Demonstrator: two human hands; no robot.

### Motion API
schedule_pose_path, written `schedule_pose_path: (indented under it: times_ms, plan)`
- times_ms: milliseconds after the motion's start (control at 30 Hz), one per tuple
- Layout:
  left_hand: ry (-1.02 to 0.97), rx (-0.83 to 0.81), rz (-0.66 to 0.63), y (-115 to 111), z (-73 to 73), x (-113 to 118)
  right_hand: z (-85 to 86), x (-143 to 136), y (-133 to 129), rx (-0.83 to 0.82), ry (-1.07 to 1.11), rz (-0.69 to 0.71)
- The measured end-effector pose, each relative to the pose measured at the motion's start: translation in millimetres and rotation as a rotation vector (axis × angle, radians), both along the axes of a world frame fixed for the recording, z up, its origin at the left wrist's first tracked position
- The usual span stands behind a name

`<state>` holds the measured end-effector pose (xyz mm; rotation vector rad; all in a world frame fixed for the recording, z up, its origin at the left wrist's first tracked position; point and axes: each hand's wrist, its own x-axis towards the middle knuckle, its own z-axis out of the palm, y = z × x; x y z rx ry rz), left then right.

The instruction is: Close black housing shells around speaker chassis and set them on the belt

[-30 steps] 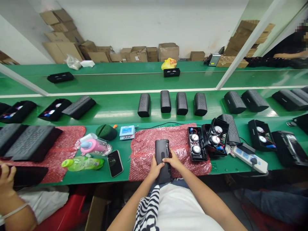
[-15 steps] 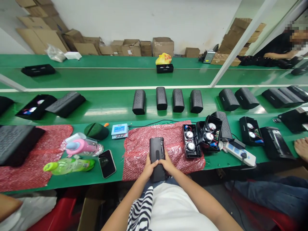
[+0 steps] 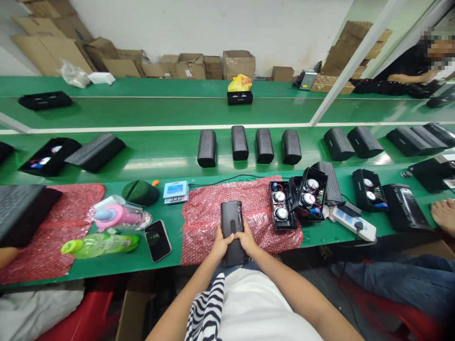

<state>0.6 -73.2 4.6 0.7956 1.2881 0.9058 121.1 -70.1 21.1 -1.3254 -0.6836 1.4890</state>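
Head view: gripping the black speaker (image 3: 232, 232) with left hand (image 3: 219, 245) and right hand (image 3: 246, 241), both closed around it, over red bubble wrap (image 3: 209, 222); near end hiding behind hands. Beyond, meter (image 3: 176, 191) writing blurring, unreadable.

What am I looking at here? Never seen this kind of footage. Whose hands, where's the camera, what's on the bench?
There is no machine: a person wears a camera on the head, looking down at their own work. The left hand and right hand both grip a black speaker housing, lying on a red bubble-wrap mat on a green bench. Right of it lie opened speaker units with round drivers showing and a white power strip. To the left are a phone, a green bottle and a pink bottle. Finished speakers line the belt behind.
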Motion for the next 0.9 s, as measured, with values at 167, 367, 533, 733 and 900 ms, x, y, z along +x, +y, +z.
schedule_pose_path:
  times_ms: [167,367,533,733,900]
  plan:
    - [-0.049,-0.073,0.042,1,7.0,2,-1.5,0,0,0.041,-0.008,-0.006]
    - [-0.074,-0.094,0.060,3,14.2,4,-3.3,-1,3,-0.044,0.014,-0.036]
    - [-0.063,-0.106,0.042,3,14.2,3,-5.5,0,4,-0.111,0.016,-0.054]
    - [-0.070,-0.091,0.052,3,10.1,3,-8.5,0,3,-0.069,0.026,-0.053]
    - [-0.081,-0.088,0.050,3,11.0,3,-6.9,0,3,-0.082,0.029,-0.046]
